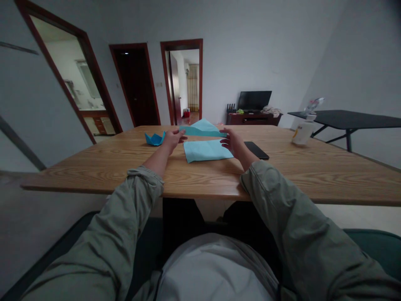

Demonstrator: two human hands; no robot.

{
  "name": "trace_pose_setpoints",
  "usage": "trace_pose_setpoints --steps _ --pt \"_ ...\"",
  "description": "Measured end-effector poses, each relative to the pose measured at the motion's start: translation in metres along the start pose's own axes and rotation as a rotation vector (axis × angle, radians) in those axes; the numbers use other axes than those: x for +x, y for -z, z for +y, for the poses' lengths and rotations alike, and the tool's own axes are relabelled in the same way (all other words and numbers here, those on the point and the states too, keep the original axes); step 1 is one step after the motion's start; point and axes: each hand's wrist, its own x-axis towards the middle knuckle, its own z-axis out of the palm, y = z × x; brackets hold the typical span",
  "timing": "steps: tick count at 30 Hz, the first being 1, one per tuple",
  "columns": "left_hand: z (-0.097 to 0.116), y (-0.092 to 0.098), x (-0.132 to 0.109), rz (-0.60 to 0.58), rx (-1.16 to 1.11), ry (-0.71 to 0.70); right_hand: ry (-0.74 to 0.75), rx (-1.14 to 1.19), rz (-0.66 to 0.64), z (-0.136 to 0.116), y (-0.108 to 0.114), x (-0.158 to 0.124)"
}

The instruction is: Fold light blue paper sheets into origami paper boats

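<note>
currently the folded blue sheet (203, 128) hangs above the table (94, 167), long axis left to right; left hand (171, 139) and right hand (231, 142) each pinch an end, equally near.

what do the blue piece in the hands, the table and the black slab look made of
Folded piece, held at its ends by the left hand and right hand: thin matte paper, judging by sharp creases. Table: wood or wood-look laminate, visible grain, soft sheen. Black slab: probably a glass-faced phone, smooth, dark, hard to confirm.
</note>
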Motion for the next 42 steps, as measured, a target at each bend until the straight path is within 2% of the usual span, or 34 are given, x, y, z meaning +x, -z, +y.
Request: trace_pose_setpoints --steps 4,9,17,24,31,42 --pt "0.0 0.001 0.002 0.051 0.014 -0.048 0.04 0.009 -0.078 0.002 0.0 0.0" --pt "-0.003 0.002 0.004 0.045 0.029 -0.103 0.057 -0.171 0.004 0.007 -0.001 0.004" --pt "-0.001 -0.002 0.0 0.058 0.074 -0.088 0.082 -0.207 0.064 0.008 -0.001 0.005" --pt "-0.001 -0.004 -0.001 0.104 0.124 -0.053 0.175 -0.286 0.163 0.009 -0.001 0.005" --pt "-0.006 -0.002 0.003 0.081 0.08 -0.024 0.264 -0.361 0.143 0.017 0.005 0.013" --pt "-0.006 -0.005 0.0 -0.003 0.049 -0.009 0.238 -0.303 0.129 0.026 0.005 0.022"
